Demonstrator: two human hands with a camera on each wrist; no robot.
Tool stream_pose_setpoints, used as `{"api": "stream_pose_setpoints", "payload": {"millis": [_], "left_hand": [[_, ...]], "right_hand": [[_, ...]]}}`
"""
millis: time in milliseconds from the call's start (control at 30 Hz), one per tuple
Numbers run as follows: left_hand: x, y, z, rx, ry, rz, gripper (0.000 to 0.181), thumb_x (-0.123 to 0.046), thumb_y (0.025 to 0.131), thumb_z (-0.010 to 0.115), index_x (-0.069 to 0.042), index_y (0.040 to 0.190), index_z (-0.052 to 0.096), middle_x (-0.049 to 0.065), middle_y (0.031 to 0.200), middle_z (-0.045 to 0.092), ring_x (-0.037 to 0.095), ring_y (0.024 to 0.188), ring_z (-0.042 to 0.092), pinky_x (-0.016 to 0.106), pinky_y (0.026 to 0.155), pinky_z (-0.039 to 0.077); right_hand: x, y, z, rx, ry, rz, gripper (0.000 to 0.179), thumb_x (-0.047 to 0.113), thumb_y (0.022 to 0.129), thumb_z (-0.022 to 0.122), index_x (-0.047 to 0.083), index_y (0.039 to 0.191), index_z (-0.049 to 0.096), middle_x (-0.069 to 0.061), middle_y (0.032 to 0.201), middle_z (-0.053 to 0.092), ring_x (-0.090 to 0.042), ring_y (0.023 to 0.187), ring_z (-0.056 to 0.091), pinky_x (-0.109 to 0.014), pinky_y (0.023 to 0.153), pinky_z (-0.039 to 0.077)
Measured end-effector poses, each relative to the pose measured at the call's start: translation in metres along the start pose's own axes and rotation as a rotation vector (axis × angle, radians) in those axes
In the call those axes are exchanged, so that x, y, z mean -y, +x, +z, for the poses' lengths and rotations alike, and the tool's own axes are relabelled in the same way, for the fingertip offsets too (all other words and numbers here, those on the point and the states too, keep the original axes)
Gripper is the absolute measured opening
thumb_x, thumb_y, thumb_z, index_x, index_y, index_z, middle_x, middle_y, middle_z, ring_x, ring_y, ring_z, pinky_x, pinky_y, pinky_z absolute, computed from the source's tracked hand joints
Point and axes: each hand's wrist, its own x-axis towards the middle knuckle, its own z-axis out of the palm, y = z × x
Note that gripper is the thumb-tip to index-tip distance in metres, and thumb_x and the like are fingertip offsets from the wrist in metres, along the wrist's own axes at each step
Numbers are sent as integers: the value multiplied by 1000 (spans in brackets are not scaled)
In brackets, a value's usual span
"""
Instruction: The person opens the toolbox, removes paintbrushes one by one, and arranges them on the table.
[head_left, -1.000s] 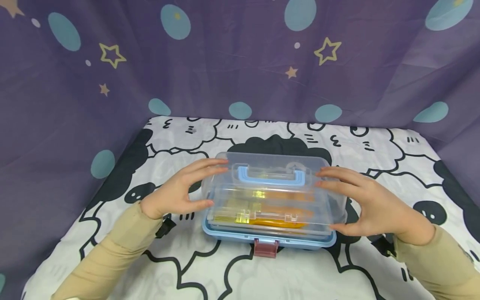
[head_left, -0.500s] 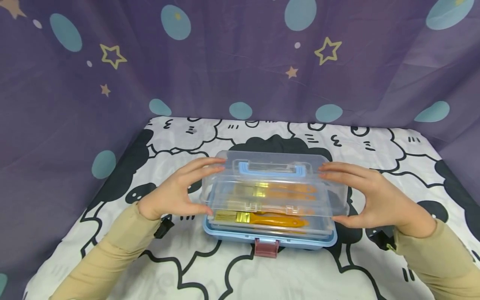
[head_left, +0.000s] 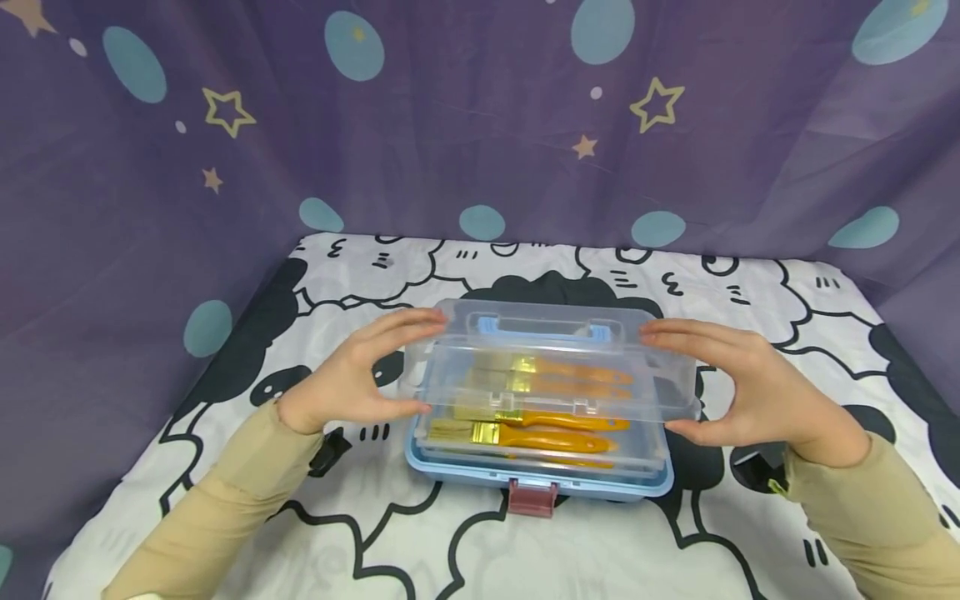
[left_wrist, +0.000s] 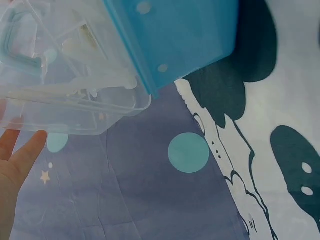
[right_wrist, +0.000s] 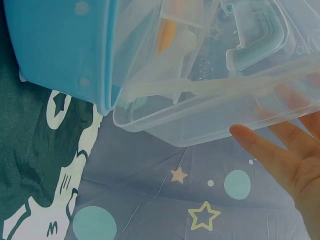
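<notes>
A toolbox with a light blue base [head_left: 450, 477] stands on the cloth. Its clear lid [head_left: 558, 340], with a blue carry handle [head_left: 488, 326], is tilted up at the front. Several flat paintbrushes [head_left: 558, 440] with orange handles lie inside, the rear ones seen through the lid. My left hand [head_left: 341, 379] spreads along the lid's left end, fingers extended and thumb near the front edge. At the opposite end, my right hand [head_left: 753, 396] takes the same stance. In the right wrist view, a fingertip [right_wrist: 239, 131] meets the lid's side.
A red-brown latch [head_left: 532, 498] hangs at the front of the base. White cloth [head_left: 600, 550] with a black cartoon print covers the table. Behind it hangs a purple curtain [head_left: 480, 125] with stars and blue spots.
The lid's front edge has risen and tipped backward between both hands, exposing the front paintbrushes. The right hand has shifted up slightly with it; the base has stayed in place.
</notes>
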Motion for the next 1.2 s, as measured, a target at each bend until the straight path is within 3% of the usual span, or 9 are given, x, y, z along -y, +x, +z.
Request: {"api": "stream_pose_setpoints", "payload": {"millis": [267,433,700,833,967,1200], "left_hand": [[2,10,-7,-42,2,-106,80,-17,64,88,-6,134,52,11,136,54,14,128,46,28,108,35],[3,16,-11,-52,-25,-148,79,-7,61,86,-6,133,53,11,134,55,13,126,48,30,105,40],[6,24,-14,-55,-31,-219,78,-3,63,85,-7,133,53,8,133,56,12,121,51,36,98,46],[7,25,-15,-54,-39,-248,77,-1,64,84,-6,134,52,9,134,56,14,121,52,34,97,46],[9,24,-15,-49,-63,-278,78,1,66,82,-7,136,50,9,136,54,13,121,51,29,99,44],[10,23,-15,-41,-109,-318,78,2,71,78,-11,141,46,6,141,49,11,127,45,34,102,41]], "right_hand": [[-7,2,-3,-36,-3,38,70,48,81,67,-12,118,59,-1,133,57,-6,127,48,-15,105,34],[-12,-2,-4,-63,40,106,75,48,78,72,-12,121,57,-2,133,56,-5,122,51,-10,94,42],[-17,-11,-4,-166,400,208,80,11,65,87,-20,127,46,-9,134,52,-17,122,50,-17,92,47],[-18,-11,-4,-174,410,235,79,-7,60,86,-20,127,46,-10,134,53,-17,121,50,-17,91,48],[-17,-9,-5,-184,379,287,84,-30,49,74,-18,127,47,-3,132,55,-12,116,54,-15,88,49],[-17,-5,-7,-188,394,325,80,-37,48,65,-20,123,43,3,130,56,-9,113,57,-16,85,50]]}}
